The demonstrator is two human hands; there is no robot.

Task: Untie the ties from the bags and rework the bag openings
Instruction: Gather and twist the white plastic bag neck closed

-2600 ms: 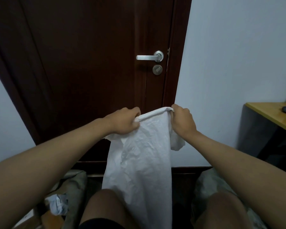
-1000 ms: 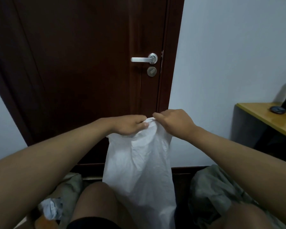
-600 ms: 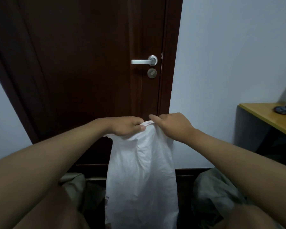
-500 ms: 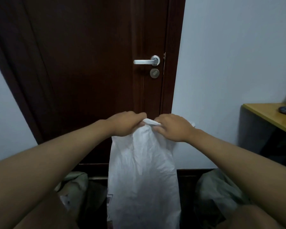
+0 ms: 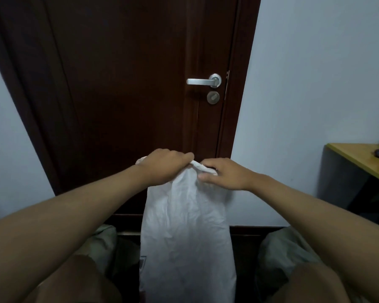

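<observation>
White bag (image 5: 186, 226) gripped by both hands | dark door (image 5: 129, 84) behind

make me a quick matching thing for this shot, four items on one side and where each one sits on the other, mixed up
Things:
1. white plastic bag
2. silver lever door handle
3. yellow wooden tabletop
4. left hand

Places:
A. far right edge
B. on the dark brown door
C. hanging between the knees
D. gripping the bag's bunched top

Pairs: 1-C, 2-B, 3-A, 4-D
</observation>
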